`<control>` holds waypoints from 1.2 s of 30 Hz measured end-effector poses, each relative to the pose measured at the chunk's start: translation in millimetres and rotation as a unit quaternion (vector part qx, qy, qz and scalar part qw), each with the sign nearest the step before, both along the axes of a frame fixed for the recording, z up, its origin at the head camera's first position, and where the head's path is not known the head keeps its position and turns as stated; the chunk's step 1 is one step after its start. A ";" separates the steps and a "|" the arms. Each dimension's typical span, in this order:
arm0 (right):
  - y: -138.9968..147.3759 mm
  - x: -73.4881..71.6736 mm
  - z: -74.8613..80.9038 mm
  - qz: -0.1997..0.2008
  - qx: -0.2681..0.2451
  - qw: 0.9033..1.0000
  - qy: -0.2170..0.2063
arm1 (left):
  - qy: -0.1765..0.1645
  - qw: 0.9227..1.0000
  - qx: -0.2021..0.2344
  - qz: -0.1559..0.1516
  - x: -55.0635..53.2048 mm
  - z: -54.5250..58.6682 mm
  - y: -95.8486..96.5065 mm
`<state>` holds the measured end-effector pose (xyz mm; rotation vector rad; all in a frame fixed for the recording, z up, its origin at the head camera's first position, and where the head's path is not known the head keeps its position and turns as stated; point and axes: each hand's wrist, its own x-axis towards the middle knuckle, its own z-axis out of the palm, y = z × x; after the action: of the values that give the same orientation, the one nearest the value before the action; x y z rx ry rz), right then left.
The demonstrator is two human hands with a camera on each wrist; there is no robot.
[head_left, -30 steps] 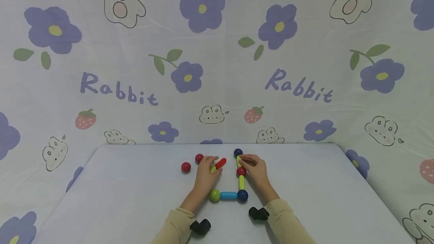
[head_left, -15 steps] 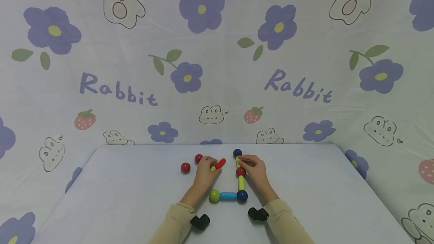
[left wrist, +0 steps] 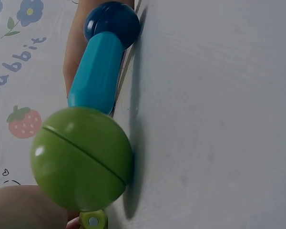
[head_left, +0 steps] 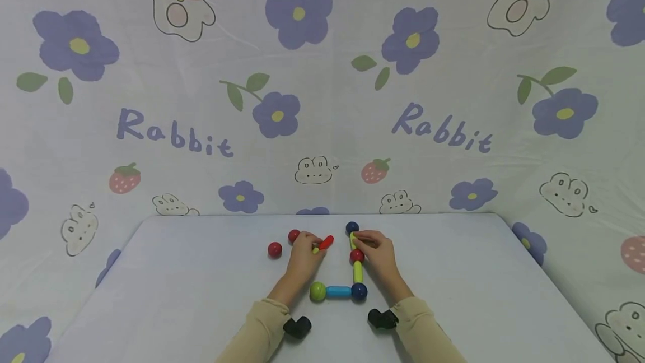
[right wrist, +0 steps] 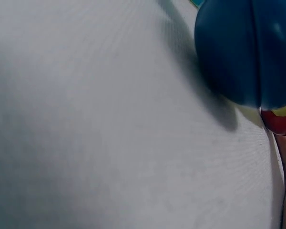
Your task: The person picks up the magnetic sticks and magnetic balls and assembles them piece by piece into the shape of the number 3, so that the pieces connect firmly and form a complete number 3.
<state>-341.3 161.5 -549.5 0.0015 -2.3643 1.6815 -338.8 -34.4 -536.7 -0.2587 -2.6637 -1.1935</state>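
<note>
My left hand (head_left: pixel 303 254) holds a red magnetic rod (head_left: pixel 326 242) and a yellow-green magnetic rod (head_left: pixel 316 250) between thumb and fingers; part of both is hidden. A silver end of the yellow-green rod (left wrist: pixel 93 220) shows in the left wrist view. With its fingertips, my right hand (head_left: pixel 379 252) pinches another yellow-green rod (head_left: pixel 353 238), which stands between a far dark blue ball (head_left: pixel 352 228) and a red ball (head_left: pixel 356 255). From that red ball a yellow-green rod (head_left: pixel 358 272) runs to a near dark blue ball (head_left: pixel 359 292). A light blue rod (head_left: pixel 339 292) joins this to a green ball (head_left: pixel 317 291).
Two loose red balls lie left of the left hand, one nearer (head_left: pixel 274 250) and one partly behind the fingers (head_left: pixel 294 236). Black wrist devices (head_left: pixel 297 327) sit at both sleeves. A white table (head_left: pixel 201 290) lies before a patterned cloth backdrop (head_left: pixel 322 83).
The left thumb and fingers have drawn slightly closer round the rods, and less of the held yellow-green one shows. My right hand keeps its pinch in place.
</note>
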 end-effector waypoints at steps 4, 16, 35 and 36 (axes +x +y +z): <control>-0.1 0.6 0.0 0.003 -0.002 1.000 0.002 | 0.008 1.000 -0.009 -0.001 -0.3 -0.6 0.0; -1.0 0.2 1.1 -0.002 -0.008 1.000 0.000 | 0.005 1.000 -0.018 0.000 -0.6 2.7 -0.6; -0.5 0.0 1.0 0.002 -0.006 1.000 -0.002 | 0.009 0.997 0.074 -0.007 -18.2 6.2 0.4; -0.6 0.1 1.1 0.002 -0.006 1.000 -0.003 | 0.006 0.997 0.077 -0.007 -19.1 6.2 0.4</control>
<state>-341.2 161.0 -548.4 -0.0015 -2.3594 1.7005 -357.9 -34.0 -530.5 -0.2596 -2.5462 -1.3892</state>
